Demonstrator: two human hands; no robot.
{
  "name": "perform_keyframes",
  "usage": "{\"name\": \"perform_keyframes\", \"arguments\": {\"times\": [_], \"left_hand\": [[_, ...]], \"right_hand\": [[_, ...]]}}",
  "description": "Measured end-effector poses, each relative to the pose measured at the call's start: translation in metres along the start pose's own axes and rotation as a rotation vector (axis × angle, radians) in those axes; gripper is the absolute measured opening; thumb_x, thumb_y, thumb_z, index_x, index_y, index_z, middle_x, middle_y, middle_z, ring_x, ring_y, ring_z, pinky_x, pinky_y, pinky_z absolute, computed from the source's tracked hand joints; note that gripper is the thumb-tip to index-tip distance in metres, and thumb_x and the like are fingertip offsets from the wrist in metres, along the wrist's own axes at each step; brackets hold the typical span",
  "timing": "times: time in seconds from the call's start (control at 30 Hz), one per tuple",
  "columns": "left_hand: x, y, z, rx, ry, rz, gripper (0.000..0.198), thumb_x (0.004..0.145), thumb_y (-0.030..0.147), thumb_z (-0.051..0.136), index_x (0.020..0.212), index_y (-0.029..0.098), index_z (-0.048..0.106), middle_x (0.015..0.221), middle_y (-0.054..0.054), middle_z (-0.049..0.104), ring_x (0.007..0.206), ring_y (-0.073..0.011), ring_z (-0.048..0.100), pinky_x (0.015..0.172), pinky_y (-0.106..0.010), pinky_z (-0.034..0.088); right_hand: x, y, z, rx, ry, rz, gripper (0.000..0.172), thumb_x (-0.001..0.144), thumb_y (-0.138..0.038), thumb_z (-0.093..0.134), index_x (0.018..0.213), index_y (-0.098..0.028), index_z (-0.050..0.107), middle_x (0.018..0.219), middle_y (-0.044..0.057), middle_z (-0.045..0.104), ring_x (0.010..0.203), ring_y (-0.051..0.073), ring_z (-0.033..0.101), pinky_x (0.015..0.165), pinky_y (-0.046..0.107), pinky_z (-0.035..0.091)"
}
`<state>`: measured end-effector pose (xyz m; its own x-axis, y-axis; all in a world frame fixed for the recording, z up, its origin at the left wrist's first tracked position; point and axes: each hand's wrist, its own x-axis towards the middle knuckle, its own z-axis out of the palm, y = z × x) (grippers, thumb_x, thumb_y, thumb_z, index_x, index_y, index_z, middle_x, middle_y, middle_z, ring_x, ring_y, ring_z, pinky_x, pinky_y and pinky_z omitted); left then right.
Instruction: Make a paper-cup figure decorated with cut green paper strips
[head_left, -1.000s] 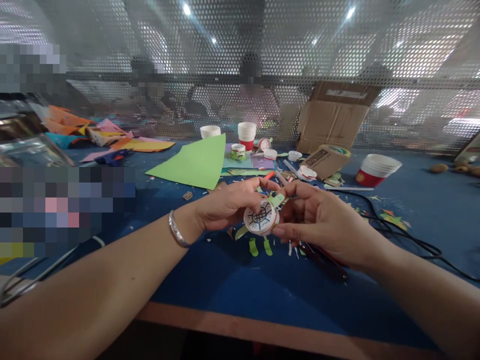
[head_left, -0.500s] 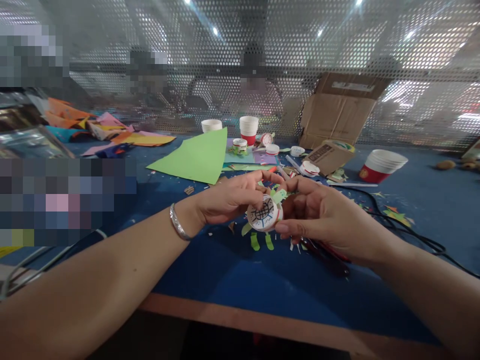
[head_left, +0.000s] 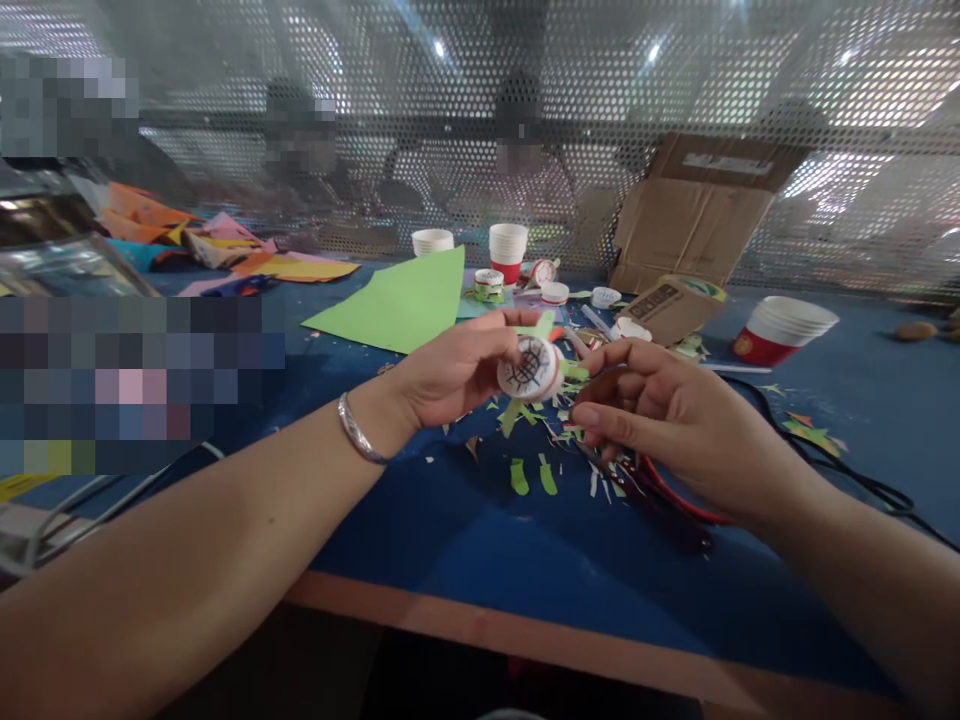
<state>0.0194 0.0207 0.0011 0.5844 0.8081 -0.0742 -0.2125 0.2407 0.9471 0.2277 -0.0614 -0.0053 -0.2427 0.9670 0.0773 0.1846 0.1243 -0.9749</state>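
My left hand [head_left: 469, 365] grips a paper turtle [head_left: 529, 368] by its rim, above the table. The turtle has a round white body with a dark shell-like grid drawn on it, a red-striped side and green paper limbs. To its right my right hand [head_left: 660, 425] hovers with thumb and forefinger apart, holding nothing that I can see. Its forefinger tip is close to a green limb; whether they touch I cannot tell. Two small green paper strips [head_left: 519, 477] lie on the table below. Beneath my right hand rests a red-and-black handled tool [head_left: 679, 500], partly hidden.
A green paper sheet [head_left: 397, 305] lies behind my left hand. Paper cups [head_left: 784, 330] stand at right and back. Small white paper turtle bodies [head_left: 555, 293], cardboard [head_left: 690, 215], colored papers [head_left: 300, 268] and a black cable [head_left: 832, 465] lie on the blue table.
My right hand has let go of the turtle and drawn slightly right. My left hand has raised and turned the turtle, so its green limbs show differently.
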Motion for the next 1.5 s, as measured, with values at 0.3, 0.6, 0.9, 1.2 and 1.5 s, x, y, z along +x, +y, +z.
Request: {"name": "perform_keyframes", "arguments": {"times": [0.3,0.6,0.9,1.2,1.5], "left_hand": [[0.004,0.001,-0.002,-0.177,0.145,0.087,0.029,0.066,0.004,0.059,0.094,0.014,0.06,0.077,0.001,0.061,0.066,-0.0118,0.058,0.064,-0.026,0.05],[0.004,0.0,-0.004,-0.192,0.118,0.072,0.03,0.067,0.003,0.058,0.095,0.013,0.059,0.078,0.001,0.061,0.066,-0.0114,0.057,0.064,-0.025,0.049],[0.003,-0.001,-0.001,-0.14,0.137,0.031,0.026,0.068,0.005,0.057,0.093,0.014,0.061,0.076,0.001,0.062,0.065,-0.0119,0.058,0.061,-0.024,0.048],[-0.001,0.002,0.004,-0.095,0.104,-0.082,0.022,0.071,0.006,0.057,0.089,0.014,0.066,0.074,0.001,0.062,0.058,-0.0088,0.056,0.052,-0.019,0.041],[-0.001,-0.001,0.004,-0.068,0.028,-0.186,0.034,0.068,0.007,0.059,0.1,0.015,0.068,0.084,-0.002,0.068,0.066,-0.0111,0.065,0.058,-0.019,0.047]], "right_hand": [[-0.007,0.005,0.016,-0.687,-0.191,-0.029,0.011,0.088,-0.025,0.071,0.097,-0.021,0.07,0.086,0.002,0.068,0.068,0.015,0.06,0.061,0.03,0.047],[-0.006,0.005,0.018,-0.686,-0.244,-0.115,0.01,0.089,-0.014,0.061,0.085,-0.022,0.067,0.082,0.0,0.067,0.068,0.013,0.059,0.061,0.026,0.044],[-0.008,-0.004,0.011,-0.424,-0.06,-0.119,0.005,0.089,-0.023,0.066,0.084,-0.023,0.064,0.072,-0.002,0.066,0.062,0.012,0.058,0.056,0.026,0.045],[-0.01,-0.005,0.008,-0.369,0.092,-0.199,0.019,0.09,-0.03,0.073,0.107,-0.026,0.065,0.084,0.0,0.071,0.071,0.015,0.065,0.063,0.028,0.05],[-0.009,-0.004,0.009,-0.264,0.023,-0.176,0.041,0.091,-0.035,0.076,0.123,-0.029,0.051,0.081,-0.002,0.072,0.063,0.015,0.065,0.057,0.029,0.047]]}}
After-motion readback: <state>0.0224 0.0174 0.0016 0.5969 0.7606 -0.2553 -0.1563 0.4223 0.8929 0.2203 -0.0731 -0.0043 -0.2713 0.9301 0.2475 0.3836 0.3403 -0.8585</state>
